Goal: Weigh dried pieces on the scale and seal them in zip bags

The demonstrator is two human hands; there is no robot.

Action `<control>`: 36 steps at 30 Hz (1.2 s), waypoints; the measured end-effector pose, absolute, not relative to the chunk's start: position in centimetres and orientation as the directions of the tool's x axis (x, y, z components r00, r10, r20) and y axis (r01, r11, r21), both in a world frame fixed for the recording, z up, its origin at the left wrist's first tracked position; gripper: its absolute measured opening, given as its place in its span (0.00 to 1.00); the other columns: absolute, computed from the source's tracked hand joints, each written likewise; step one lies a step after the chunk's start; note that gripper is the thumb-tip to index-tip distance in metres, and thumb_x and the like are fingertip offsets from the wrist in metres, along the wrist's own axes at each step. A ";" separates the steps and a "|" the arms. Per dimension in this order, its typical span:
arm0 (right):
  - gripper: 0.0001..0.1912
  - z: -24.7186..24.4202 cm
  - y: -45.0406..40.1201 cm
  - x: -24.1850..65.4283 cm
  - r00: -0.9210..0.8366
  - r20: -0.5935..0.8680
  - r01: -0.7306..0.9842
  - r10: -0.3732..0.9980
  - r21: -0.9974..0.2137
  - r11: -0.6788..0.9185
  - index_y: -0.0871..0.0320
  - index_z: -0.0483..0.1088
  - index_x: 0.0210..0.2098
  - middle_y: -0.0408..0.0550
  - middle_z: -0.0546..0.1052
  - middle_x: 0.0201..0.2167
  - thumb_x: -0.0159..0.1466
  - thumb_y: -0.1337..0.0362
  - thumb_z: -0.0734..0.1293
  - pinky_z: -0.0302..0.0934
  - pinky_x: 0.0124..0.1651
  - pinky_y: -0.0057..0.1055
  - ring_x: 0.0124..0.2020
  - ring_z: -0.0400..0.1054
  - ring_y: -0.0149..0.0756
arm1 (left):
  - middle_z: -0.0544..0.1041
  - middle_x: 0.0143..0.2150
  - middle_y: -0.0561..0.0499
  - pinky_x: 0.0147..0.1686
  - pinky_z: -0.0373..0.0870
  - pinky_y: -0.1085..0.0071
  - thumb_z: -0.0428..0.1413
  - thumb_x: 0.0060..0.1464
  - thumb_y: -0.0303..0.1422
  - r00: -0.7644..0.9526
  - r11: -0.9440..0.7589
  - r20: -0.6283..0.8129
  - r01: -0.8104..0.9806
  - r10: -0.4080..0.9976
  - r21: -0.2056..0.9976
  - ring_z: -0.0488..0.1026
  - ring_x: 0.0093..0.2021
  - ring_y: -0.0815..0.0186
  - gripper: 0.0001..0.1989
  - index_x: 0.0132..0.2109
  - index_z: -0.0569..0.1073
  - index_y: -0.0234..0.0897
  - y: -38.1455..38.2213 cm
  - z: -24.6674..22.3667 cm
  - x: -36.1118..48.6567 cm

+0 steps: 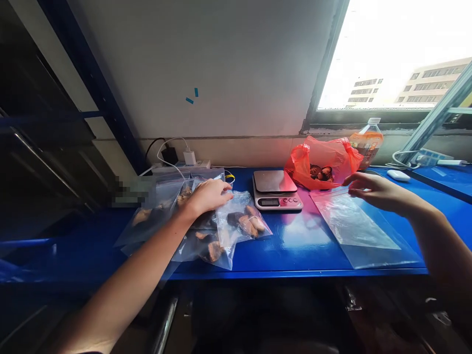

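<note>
My left hand (211, 197) is over a pile of clear zip bags at the left, palm down with fingers stretched to the right. Just below its fingertips lies a zip bag (236, 216) holding several brown dried mushroom pieces (251, 222). Another bag with brown pieces (214, 250) lies partly beneath it. My right hand (370, 189) is by the front of a red plastic bag (306, 157), fingers loosely bent and apart. The red bag stands open with dark dried mushrooms (322, 172) inside. Flat clear zip bags (361, 228) lie below the right hand; whether its fingertips touch them I cannot tell.
A kitchen scale (276, 189) stands mid-table on the blue tabletop (287, 246), its plate bare. Behind the red bag is a drink bottle (371, 140). A white case (398, 175) lies at the right. A power strip with chargers (189, 157) sits along the wall.
</note>
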State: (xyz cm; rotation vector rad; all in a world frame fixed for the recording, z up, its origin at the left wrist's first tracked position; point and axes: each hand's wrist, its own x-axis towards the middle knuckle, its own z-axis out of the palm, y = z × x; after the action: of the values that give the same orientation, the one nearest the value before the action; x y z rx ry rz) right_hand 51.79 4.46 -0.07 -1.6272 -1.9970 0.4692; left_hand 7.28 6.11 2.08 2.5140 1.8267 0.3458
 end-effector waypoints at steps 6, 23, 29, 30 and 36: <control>0.11 2.2 4.0 49.9 -0.194 0.321 0.951 0.927 -0.170 0.258 0.59 0.69 0.42 0.57 0.76 0.40 0.63 0.59 0.65 0.60 0.42 0.37 0.41 0.69 0.43 | 0.79 0.47 0.48 0.50 0.68 0.64 0.57 0.55 0.33 0.281 -0.299 0.193 0.952 0.940 0.068 0.73 0.50 0.54 0.15 0.49 0.77 0.39 6.2 1.3 8.0; 0.05 -0.5 2.1 32.0 -0.477 0.649 0.466 0.593 -0.386 0.796 0.58 0.70 0.33 0.45 0.74 0.28 0.63 0.66 0.62 0.58 0.31 0.26 0.28 0.67 0.30 | 0.78 0.40 0.46 0.45 0.68 0.61 0.53 0.54 0.27 0.383 -0.392 0.229 0.920 0.895 -0.011 0.73 0.45 0.54 0.05 0.34 0.75 0.37 6.3 0.9 7.9; 0.10 0.5 3.0 33.0 -0.293 0.607 0.414 0.739 -0.616 0.670 0.59 0.67 0.42 0.43 0.71 0.27 0.61 0.63 0.63 0.60 0.33 0.28 0.28 0.65 0.30 | 0.76 0.43 0.51 0.49 0.63 0.62 0.54 0.58 0.26 0.597 -0.622 0.280 0.783 0.751 -0.001 0.70 0.47 0.60 0.05 0.36 0.74 0.39 3.8 2.2 9.6; 0.11 0.4 3.1 32.9 -0.306 0.569 0.396 0.763 -0.653 0.646 0.59 0.66 0.43 0.42 0.70 0.27 0.60 0.64 0.64 0.60 0.34 0.28 0.28 0.65 0.30 | 0.76 0.43 0.51 0.50 0.62 0.61 0.53 0.59 0.26 0.637 -0.667 0.306 0.745 0.707 -0.010 0.70 0.47 0.60 0.06 0.36 0.73 0.39 3.3 2.2 10.0; 0.14 -0.4 2.2 31.5 -0.480 0.396 0.237 0.783 -0.800 0.551 0.57 0.63 0.44 0.41 0.70 0.29 0.58 0.65 0.64 0.57 0.31 0.27 0.31 0.64 0.31 | 0.76 0.41 0.49 0.48 0.61 0.61 0.53 0.62 0.27 0.778 -0.866 0.493 0.492 0.389 -0.092 0.69 0.45 0.60 0.05 0.36 0.72 0.36 1.7 1.9 11.4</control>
State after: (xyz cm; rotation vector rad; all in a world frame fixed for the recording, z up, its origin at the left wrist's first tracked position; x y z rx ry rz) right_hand 31.54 2.17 -0.43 -0.8217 -1.9975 0.8778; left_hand 11.42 1.70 1.92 3.1644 0.7946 0.7970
